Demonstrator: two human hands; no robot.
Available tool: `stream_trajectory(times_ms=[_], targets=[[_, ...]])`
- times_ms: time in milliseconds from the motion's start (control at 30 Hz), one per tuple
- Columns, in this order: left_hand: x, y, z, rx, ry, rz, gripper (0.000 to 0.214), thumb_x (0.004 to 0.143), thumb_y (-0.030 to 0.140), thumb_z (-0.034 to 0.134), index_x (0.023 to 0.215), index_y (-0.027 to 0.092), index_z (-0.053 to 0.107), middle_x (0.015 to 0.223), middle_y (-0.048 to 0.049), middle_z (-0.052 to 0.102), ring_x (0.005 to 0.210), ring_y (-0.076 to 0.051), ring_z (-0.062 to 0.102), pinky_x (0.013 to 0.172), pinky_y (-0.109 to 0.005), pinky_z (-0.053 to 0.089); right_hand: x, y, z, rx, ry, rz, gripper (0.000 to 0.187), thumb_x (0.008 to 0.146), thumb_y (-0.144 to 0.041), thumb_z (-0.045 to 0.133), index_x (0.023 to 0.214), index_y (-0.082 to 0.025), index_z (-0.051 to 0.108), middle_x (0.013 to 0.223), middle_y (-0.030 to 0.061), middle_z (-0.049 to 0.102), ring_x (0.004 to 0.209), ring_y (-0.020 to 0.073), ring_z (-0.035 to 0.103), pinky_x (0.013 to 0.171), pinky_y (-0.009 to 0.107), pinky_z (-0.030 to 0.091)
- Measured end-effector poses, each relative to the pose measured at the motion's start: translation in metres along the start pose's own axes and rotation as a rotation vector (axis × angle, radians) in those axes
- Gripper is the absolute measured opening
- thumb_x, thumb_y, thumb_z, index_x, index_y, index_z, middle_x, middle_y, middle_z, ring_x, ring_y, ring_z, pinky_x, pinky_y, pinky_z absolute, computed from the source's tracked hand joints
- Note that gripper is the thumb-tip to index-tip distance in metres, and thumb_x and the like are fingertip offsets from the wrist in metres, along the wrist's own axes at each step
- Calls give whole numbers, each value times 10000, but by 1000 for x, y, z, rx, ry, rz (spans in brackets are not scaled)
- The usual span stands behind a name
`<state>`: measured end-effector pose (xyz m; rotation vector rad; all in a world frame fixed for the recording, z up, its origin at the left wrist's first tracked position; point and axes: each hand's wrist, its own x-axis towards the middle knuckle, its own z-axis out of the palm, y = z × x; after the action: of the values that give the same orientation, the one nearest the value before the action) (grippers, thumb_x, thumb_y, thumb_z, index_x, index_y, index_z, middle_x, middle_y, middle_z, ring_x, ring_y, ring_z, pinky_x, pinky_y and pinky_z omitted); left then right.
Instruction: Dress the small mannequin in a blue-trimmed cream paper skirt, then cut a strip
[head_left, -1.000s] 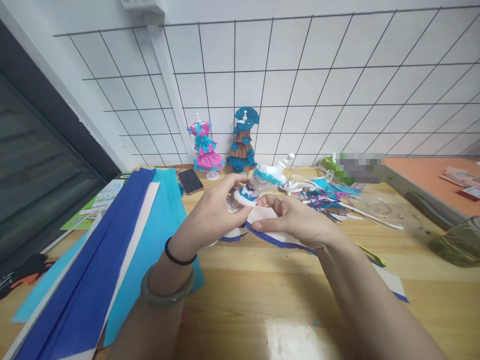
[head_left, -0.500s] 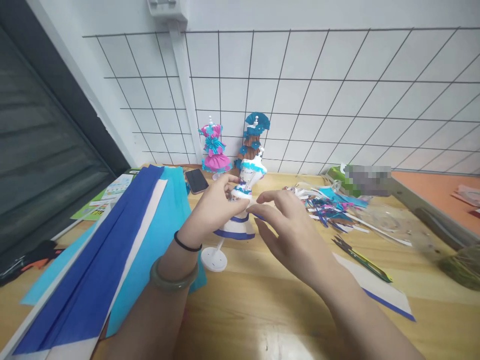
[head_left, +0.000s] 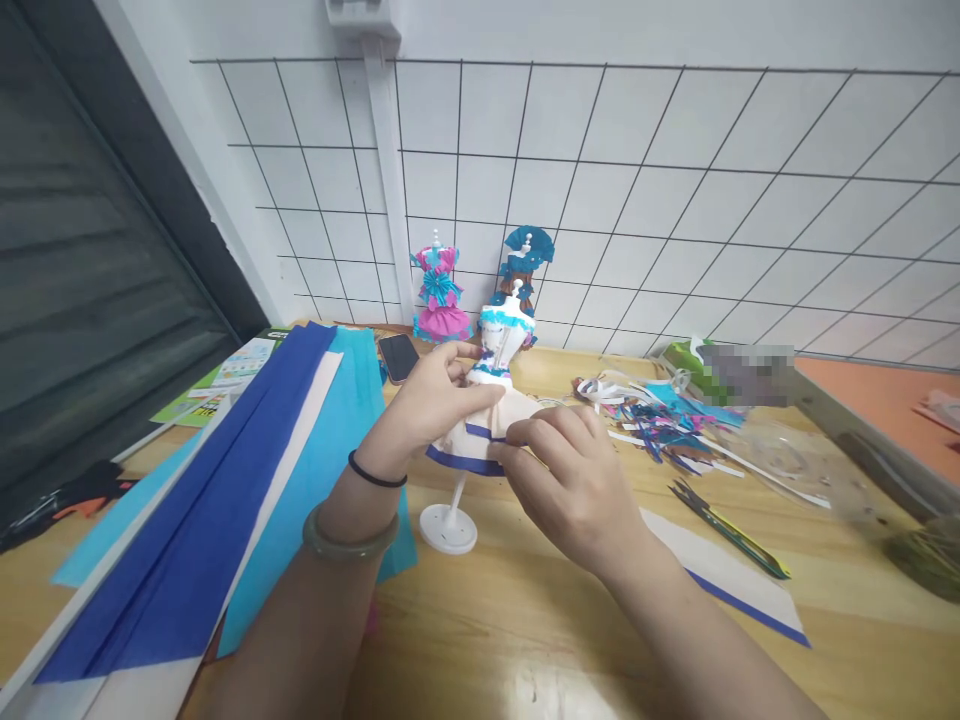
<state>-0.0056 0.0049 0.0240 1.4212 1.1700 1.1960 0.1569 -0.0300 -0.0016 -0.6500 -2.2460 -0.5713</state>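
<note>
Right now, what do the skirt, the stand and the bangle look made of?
Skirt: likely crepe paper, matte white with blue edge, soft folds. Stand: probably plastic, glossy white, moulded base. Bangle: jade or glass perhaps, smooth, translucent grey-green.

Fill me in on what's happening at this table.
A person has both hands on a small mannequin. The left hand grips it at the waist; the right hand pinches the edge of its white paper skirt with blue trim. The mannequin stands upright on its round base on the table. Blue crepe sheets lie to the left, paper scraps and scissors to the right, two dressed mannequins by the wall.
</note>
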Motion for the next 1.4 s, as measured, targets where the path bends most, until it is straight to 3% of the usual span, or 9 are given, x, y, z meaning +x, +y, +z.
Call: stream_trajectory(times_ms=[200,333,433,533,667,833,1100,1400], targets=[[-2,2,0,-3,-40,54,404,665,178,683,1030,173,510,761,32,557,690,-98,547,584,-206,419,1,3,-9,180,-9,87,82,823,-118,573,868,-158,628,831,64,651,742,185,510,652,350,370],[-4,1,-3,40,-132,156,430,684,202,690,1070,185,503,965,-30,590,870,-137,578,714,-238,466,2,18,-21,471,107,455,75,859,-219,554,890,-173,603,871,59,635,843,183,568,766,336,425],[-6,-2,-5,64,-216,186,472,684,233,714,1102,186,500,1027,-52,577,937,-158,568,787,-274,477,-2,35,-23,668,-76,752,235,906,-379,483,877,-198,630,887,40,653,865,184,585,738,298,437],[-7,-3,-6,58,-279,171,517,704,257,713,1160,190,479,1052,-63,567,933,-158,568,782,-280,486,-6,46,-19,891,-333,865,372,879,-514,469,847,-193,655,830,39,647,785,177,575,619,265,429],[-9,0,-5,56,-287,149,511,719,255,704,1172,186,480,1059,-72,562,877,-154,584,709,-266,503,-7,47,-18,1093,-443,905,382,794,-547,579,787,-170,641,708,21,601,630,133,518,529,245,392],[-9,4,-3,-18,-300,145,468,728,212,692,1144,179,479,1062,-75,583,883,-152,596,702,-249,509,-1,37,-22,1007,-391,919,350,782,-504,606,730,-159,623,605,-7,558,550,113,493,493,234,362],[-7,2,1,5,-279,177,532,699,219,728,1161,177,467,1185,-106,544,1091,-215,544,810,-272,497,3,30,-25,691,-308,822,259,811,-409,603,736,-164,640,655,5,611,621,130,526,557,236,372],[-6,-1,3,-43,-271,223,482,722,170,683,1138,189,441,1145,-88,550,1122,-215,531,871,-295,468,3,34,-37,839,-286,692,183,868,-314,552,834,-177,670,789,32,672,720,142,575,625,243,435]])
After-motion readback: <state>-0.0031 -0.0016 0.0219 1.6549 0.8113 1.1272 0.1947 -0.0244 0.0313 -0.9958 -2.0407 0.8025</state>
